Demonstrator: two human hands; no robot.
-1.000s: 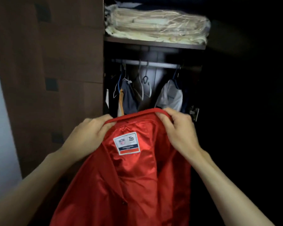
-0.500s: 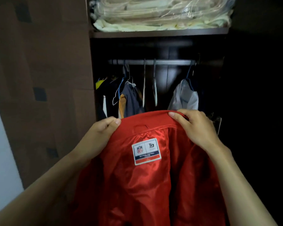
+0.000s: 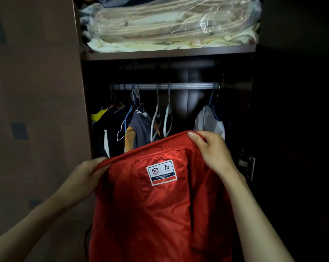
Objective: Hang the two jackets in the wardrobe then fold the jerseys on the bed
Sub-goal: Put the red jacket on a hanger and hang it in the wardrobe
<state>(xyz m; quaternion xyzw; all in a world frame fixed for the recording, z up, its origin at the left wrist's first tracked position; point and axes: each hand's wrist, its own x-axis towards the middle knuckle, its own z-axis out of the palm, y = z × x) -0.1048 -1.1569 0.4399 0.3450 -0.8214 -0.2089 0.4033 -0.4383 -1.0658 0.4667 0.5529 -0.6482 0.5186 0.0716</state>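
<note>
Brown wardrobe door (image 3: 33,110) stands open at far left. Left hand (image 3: 88,176), grip clamped on the collar edge of a shiny red satin-lined jacket (image 3: 154,210), held up in front of the open wardrobe, lining facing the camera, white sewn-in label (image 3: 161,172) below the collar. Behind it, a silver metal hanging rail (image 3: 188,86) carries two bare grey hangers (image 3: 162,120) between hung clothes. Above, bagged cream bedding (image 3: 169,25) on the shelf. Right hand (image 3: 214,150), grip clamped on the collar's higher right end.
</note>
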